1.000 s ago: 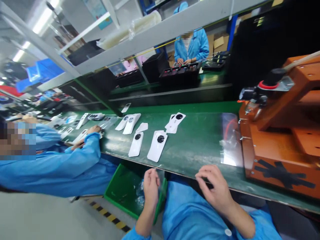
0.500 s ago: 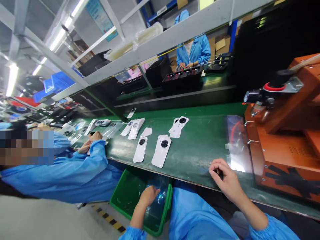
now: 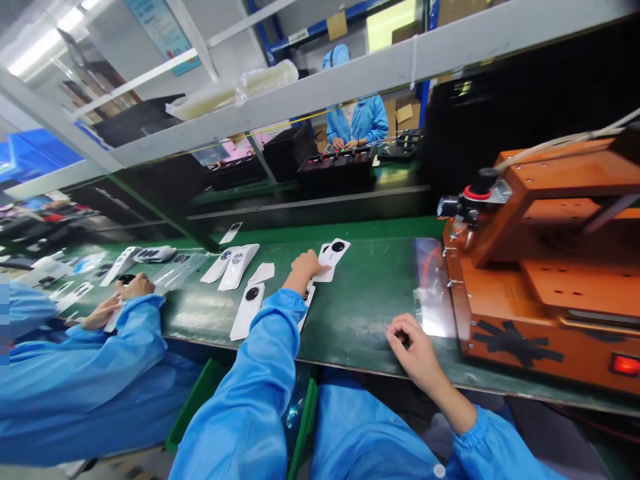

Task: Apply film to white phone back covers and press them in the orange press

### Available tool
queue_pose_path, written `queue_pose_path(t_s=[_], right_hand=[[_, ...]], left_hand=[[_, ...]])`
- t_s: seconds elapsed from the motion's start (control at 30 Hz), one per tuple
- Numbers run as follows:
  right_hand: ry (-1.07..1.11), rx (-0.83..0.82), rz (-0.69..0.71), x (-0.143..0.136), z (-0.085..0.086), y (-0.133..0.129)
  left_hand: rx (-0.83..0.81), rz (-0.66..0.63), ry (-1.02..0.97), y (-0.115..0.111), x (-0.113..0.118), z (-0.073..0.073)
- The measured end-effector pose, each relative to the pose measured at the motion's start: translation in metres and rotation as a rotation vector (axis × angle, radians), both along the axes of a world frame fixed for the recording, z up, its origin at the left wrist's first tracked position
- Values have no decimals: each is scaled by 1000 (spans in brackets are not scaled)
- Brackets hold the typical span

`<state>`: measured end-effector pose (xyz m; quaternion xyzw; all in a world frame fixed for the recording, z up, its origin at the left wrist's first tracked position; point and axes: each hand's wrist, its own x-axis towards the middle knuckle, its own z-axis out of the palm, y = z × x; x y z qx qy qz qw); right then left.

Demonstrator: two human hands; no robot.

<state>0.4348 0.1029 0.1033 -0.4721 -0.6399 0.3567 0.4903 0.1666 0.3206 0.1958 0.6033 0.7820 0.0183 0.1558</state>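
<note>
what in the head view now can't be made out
All in the head view:
Left hand: its own back hides whether it grips the white panels or only touches them.
Nearer panel: mostly hidden behind the left sleeve.
Green bin: contents mostly blocked by that sleeve.
Right hand: curled fingers hide its palm.
Orange machine: cut off by the right edge.
</note>
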Motion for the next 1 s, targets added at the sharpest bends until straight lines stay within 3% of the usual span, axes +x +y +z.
queue_pose_path(t_s=[0.13,0.27,0.33,0.4,0.47,0.6,0.7,0.83,0.93,1.0], right_hand=[[8,3,0,-1,3,1],[55,-9,-16,0,6,2],[110,-14,-34,1,9,0],[168,-24,-50,4,15,-3],[212,-45,-62,7,23,-6],[192,-151,-97,13,36,-2],[125,-244,-121,16,37,9],[22,-251,-128,21,36,24],[-41,-205,-138,26,36,29],[-80,-194,-132,31,36,31]], left_hand=[[-18,-12,25,5,5,7],[110,-100,-10,-22,13,15],[193,-152,-47,-54,22,10],[292,-219,-163,-101,31,-2],[443,-290,-470,-156,40,-21],[344,-101,-833,-258,64,-59],[240,-25,-954,-301,88,-78],[102,-115,-1003,-316,106,-89],[17,-231,-919,-315,103,-93],[62,-304,-793,-315,95,-96]])
